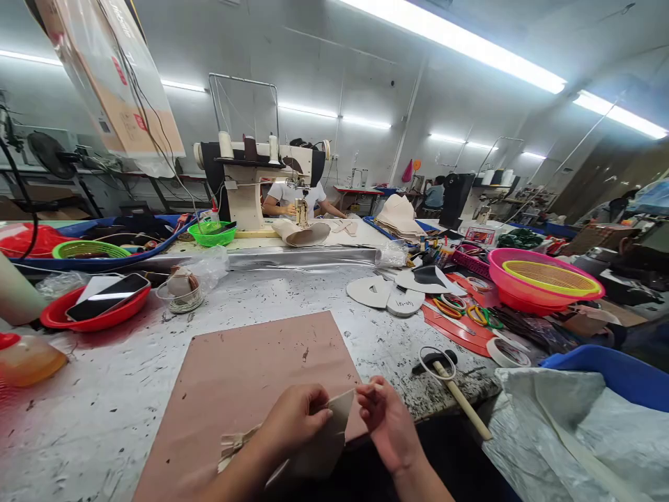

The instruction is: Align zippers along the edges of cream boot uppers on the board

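Observation:
My left hand (295, 422) is closed on a thin beige piece of material (341, 417), fabric or leather, thumb on top. The piece hangs down over the front edge of a brown-pink board (251, 362); its lower part is in shadow. At the piece's upper right corner, my right hand (389, 429) has its thumb and fingertips pinched together. Any thread between those fingertips is too small to make out. Narrow beige strips (235, 446) lie on the board, partly behind my left forearm.
A hammer (463, 397) lies at the table's right edge, near a tape roll (506, 352) and scissors (477, 315). White cut pieces (370, 291) lie beyond the board. At left is a red bowl (97, 317) with a phone. Across, a person (308, 199) sits behind a sewing machine (245, 195).

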A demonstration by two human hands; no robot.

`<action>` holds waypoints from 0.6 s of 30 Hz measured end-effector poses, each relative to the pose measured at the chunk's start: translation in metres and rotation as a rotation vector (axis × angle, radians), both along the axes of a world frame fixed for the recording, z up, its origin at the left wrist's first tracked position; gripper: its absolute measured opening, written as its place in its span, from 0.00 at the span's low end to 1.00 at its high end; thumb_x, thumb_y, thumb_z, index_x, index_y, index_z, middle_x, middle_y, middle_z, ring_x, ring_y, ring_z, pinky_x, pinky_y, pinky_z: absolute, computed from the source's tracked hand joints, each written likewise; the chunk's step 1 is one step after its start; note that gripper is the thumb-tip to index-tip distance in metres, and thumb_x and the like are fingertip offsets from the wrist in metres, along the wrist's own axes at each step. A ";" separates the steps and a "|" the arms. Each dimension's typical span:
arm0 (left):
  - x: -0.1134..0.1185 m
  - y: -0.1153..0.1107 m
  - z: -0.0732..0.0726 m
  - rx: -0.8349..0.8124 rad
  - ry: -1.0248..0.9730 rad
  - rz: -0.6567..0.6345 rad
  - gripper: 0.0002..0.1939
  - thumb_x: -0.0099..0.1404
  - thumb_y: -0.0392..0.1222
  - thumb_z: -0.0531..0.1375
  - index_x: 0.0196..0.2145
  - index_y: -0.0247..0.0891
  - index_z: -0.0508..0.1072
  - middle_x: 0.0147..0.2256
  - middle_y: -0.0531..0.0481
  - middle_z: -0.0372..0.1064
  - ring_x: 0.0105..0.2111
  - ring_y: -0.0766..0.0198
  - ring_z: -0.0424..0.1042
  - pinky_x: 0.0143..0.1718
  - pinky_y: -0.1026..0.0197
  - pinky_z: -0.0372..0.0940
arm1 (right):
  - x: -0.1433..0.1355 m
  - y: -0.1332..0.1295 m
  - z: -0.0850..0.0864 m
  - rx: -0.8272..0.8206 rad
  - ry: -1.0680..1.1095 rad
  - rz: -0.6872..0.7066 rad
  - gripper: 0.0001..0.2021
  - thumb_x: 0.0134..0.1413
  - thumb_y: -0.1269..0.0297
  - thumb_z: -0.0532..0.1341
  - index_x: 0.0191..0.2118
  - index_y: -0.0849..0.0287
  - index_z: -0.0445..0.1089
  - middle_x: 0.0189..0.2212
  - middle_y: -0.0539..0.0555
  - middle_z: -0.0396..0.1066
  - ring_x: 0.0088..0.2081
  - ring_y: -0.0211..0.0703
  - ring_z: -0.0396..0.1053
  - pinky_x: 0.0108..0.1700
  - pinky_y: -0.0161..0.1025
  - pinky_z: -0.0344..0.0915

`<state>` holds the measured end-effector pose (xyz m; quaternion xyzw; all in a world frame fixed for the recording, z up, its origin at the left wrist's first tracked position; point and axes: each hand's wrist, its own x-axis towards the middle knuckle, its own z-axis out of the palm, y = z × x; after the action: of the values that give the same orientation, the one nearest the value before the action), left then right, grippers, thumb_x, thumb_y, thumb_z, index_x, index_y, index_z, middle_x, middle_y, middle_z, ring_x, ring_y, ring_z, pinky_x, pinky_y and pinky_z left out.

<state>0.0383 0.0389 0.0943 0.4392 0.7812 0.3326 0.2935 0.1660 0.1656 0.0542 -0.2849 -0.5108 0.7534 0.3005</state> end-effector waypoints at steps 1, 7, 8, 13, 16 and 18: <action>0.001 -0.003 0.004 -0.003 0.003 -0.014 0.04 0.50 0.37 0.53 0.25 0.38 0.66 0.23 0.55 0.66 0.26 0.66 0.64 0.26 0.65 0.55 | 0.014 0.009 0.001 0.045 -0.063 0.019 0.13 0.45 0.53 0.54 0.22 0.56 0.64 0.14 0.46 0.58 0.17 0.35 0.53 0.20 0.33 0.52; 0.032 -0.015 0.024 0.005 0.065 -0.110 0.08 0.48 0.35 0.54 0.29 0.40 0.62 0.27 0.55 0.66 0.29 0.64 0.63 0.28 0.65 0.55 | 0.073 0.008 -0.007 0.686 -0.480 0.262 0.09 0.30 0.66 0.67 0.26 0.53 0.75 0.40 0.56 0.70 0.38 0.52 0.68 0.40 0.44 0.63; 0.037 -0.016 0.027 0.011 0.091 -0.140 0.08 0.48 0.34 0.54 0.29 0.40 0.62 0.28 0.54 0.67 0.31 0.63 0.64 0.29 0.65 0.56 | 0.071 -0.006 -0.009 0.671 -0.406 0.335 0.17 0.30 0.68 0.67 0.35 0.51 0.75 0.45 0.56 0.68 0.42 0.53 0.67 0.42 0.44 0.63; 0.032 -0.036 0.045 -0.159 0.139 -0.255 0.20 0.47 0.37 0.57 0.40 0.45 0.65 0.36 0.54 0.70 0.36 0.59 0.67 0.34 0.63 0.57 | 0.044 -0.065 -0.013 0.491 -0.131 0.637 0.10 0.47 0.63 0.58 0.34 0.57 0.74 0.31 0.51 0.72 0.34 0.46 0.68 0.35 0.36 0.63; 0.008 -0.062 0.049 -0.360 0.213 -0.190 0.20 0.42 0.37 0.59 0.37 0.42 0.68 0.39 0.49 0.69 0.40 0.52 0.66 0.35 0.59 0.57 | 0.046 -0.065 -0.008 0.491 -0.125 0.625 0.09 0.48 0.62 0.57 0.28 0.60 0.73 0.25 0.50 0.70 0.30 0.42 0.66 0.34 0.34 0.61; -0.005 -0.082 0.048 -0.394 0.215 -0.142 0.14 0.43 0.36 0.57 0.32 0.40 0.69 0.36 0.48 0.69 0.38 0.52 0.67 0.34 0.59 0.57 | 0.054 -0.058 0.000 0.586 -0.159 0.570 0.11 0.48 0.61 0.57 0.23 0.61 0.71 0.21 0.49 0.67 0.26 0.39 0.63 0.30 0.33 0.59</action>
<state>0.0329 -0.0431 0.1423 0.4601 0.8250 0.1038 0.3113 0.2198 0.1078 0.0540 -0.0919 -0.7835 0.6050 0.1080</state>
